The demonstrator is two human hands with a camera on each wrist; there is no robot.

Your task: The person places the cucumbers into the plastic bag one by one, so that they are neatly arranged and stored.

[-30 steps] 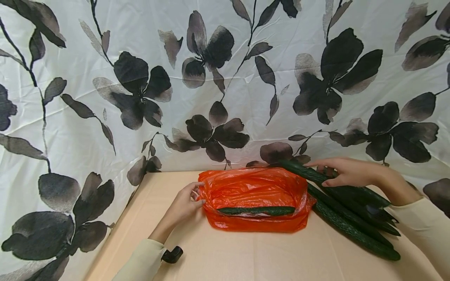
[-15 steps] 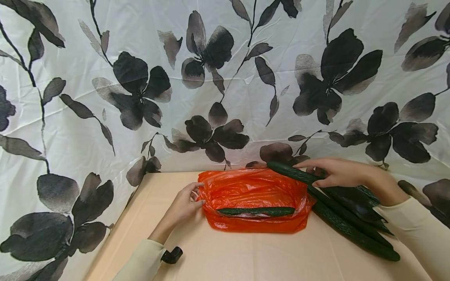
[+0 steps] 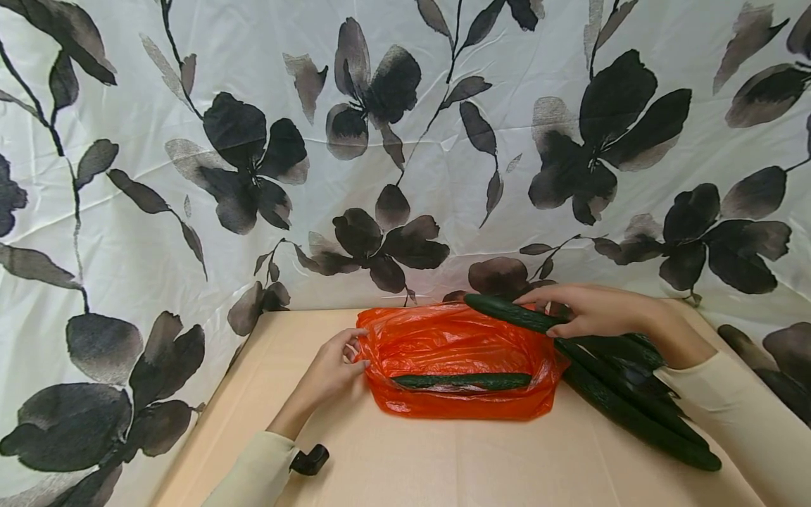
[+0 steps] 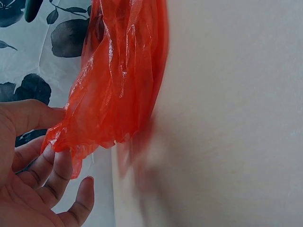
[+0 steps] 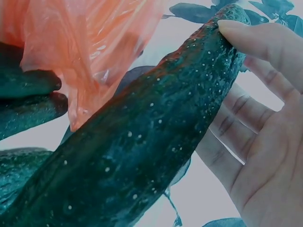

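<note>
My left hand (image 3: 334, 366) pinches the left edge of a red plastic bag (image 3: 437, 338); the left wrist view shows thumb and fingers on the gathered film (image 4: 118, 71). One cucumber (image 3: 469, 382) shows in the bag's opening, lying lengthwise. A long, bumpy cucumber (image 5: 137, 123) is held near its end by my right hand (image 3: 598, 310), thumb on one side and fingers on the other. Its tip (image 3: 500, 308) overlaps the bag's back right corner in the head view. More cucumbers (image 3: 633, 415) lie slanting on the table to the right, partly under the right forearm.
The pale table (image 3: 418, 465) runs under everything. A white cloth with dark flowers (image 3: 481, 176) hangs right behind it. Close to the left cuff is a small black object (image 3: 310, 460). Two cucumber ends (image 5: 42, 99) lie beside the bag in the right wrist view.
My right hand has moved left with the cucumber, and its tip now reaches over the bag's back right corner. The left hand and the bag stay in place.
</note>
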